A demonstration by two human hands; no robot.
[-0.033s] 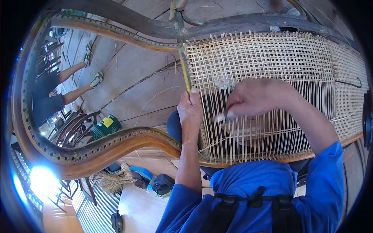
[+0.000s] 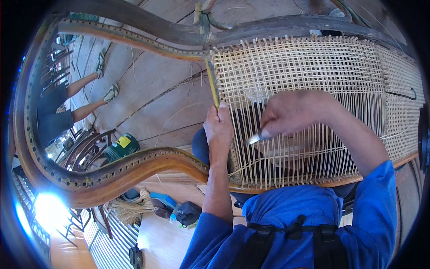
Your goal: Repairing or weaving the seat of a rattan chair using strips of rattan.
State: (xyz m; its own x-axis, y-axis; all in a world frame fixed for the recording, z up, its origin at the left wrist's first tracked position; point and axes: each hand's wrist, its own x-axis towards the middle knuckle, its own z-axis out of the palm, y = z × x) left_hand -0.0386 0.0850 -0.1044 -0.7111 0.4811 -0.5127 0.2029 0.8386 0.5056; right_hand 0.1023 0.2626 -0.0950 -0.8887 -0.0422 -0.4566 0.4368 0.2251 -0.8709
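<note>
A wooden chair frame lies across my lap, and its right part carries woven cane [image 2: 286,67]. The far part of the cane is a tight square mesh; nearer me only lengthwise strands [image 2: 309,166] run parallel, with gaps between them. My left hand [image 2: 218,127] is closed round the yellowish wooden crossbar [image 2: 212,80] at the left edge of the weave. Above the loose strands my right hand [image 2: 291,114] is closed on a small tool [image 2: 254,138] with a shiny pale tip, pointing left and down. The hand hides most of it, so its kind is unclear.
The curved bare frame [image 2: 112,172], drilled with holes, stretches to the left. A green container with a yellow label [image 2: 125,145] stands on the plank floor. A person's legs [image 2: 85,110] show beyond. Bags [image 2: 187,213] and a straw bundle [image 2: 130,208] lie near left.
The pale tip of the tool in my right hand has shifted slightly down and shows more clearly. My left hand stays on the crossbar.
</note>
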